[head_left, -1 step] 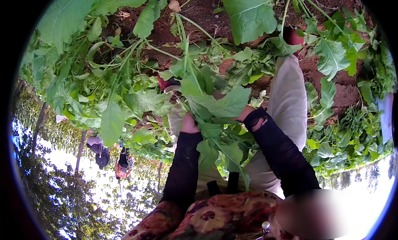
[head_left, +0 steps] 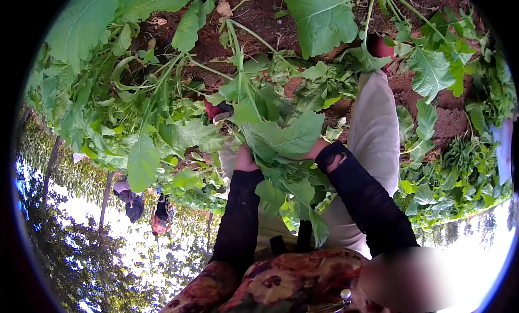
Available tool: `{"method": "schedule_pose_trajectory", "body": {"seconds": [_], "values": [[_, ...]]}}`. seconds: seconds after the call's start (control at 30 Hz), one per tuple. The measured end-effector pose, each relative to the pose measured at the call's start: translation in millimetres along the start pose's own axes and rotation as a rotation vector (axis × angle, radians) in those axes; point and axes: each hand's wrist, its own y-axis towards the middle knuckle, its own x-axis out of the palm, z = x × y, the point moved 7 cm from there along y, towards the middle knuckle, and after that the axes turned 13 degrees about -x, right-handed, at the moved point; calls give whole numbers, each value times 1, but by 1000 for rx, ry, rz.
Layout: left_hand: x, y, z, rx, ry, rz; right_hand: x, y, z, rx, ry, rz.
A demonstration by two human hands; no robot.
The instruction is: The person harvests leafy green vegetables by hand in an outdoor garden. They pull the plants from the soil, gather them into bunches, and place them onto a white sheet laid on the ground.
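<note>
We see a bunch of broad green leaves (head_left: pixel 286 139) held up between the two hands, just in front of the body and between the knees. The left hand (head_left: pixel 246 159) is curled against the left side of the bunch, its fingertips lost under the foliage, so we cannot tell how far they close. The right hand (head_left: pixel 318 150) reaches in at the right side, and since a large leaf covers most of its fingers, we cannot tell whether it is gripping or open. Black sleeves (head_left: pixel 370 202) cover both forearms, and some leaves hang down on the near side toward the floral top (head_left: pixel 281 278). Pale trousers (head_left: pixel 376 116) show at either side of the bunch, with a red shoe (head_left: pixel 381 47) at the far end of the right leg. On the far side we see reddish soil (head_left: pixel 265 29) with loose leaves lying on it, and taller leafy plants (head_left: pixel 89 27) at the far left. Well apart to the left, we make out two other people (head_left: pixel 130 202) near some trees.
</note>
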Motion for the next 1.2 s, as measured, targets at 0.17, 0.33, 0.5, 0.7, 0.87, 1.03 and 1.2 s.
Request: {"method": "schedule_pose_trajectory", "body": {"seconds": [0.17, 0.33, 0.5, 0.7, 0.87, 1.03, 1.2], "values": [[15, 25, 14, 76, -297, -383, 32, -2, -8, 74, -221, -52], [-17, 46, 48, 148, 9, -74, 24, 4, -1, 250, 515, 37], [-28, 31, 94, 670, 1121, 273, 25, 4, 7, 562, 473, 9], [-42, 48, 86, 377, 151, -108, 42, 15, 0, 572, 978, 147], [-35, 54, 90, 322, -3, -121, 56, 1, 2, 780, 1284, 203], [-33, 57, 96, 305, -39, -95, 73, -2, 7, 929, 1271, 234], [-50, 48, 90, 268, -110, -37, 89, -3, 5, 862, 1281, 167]]}}
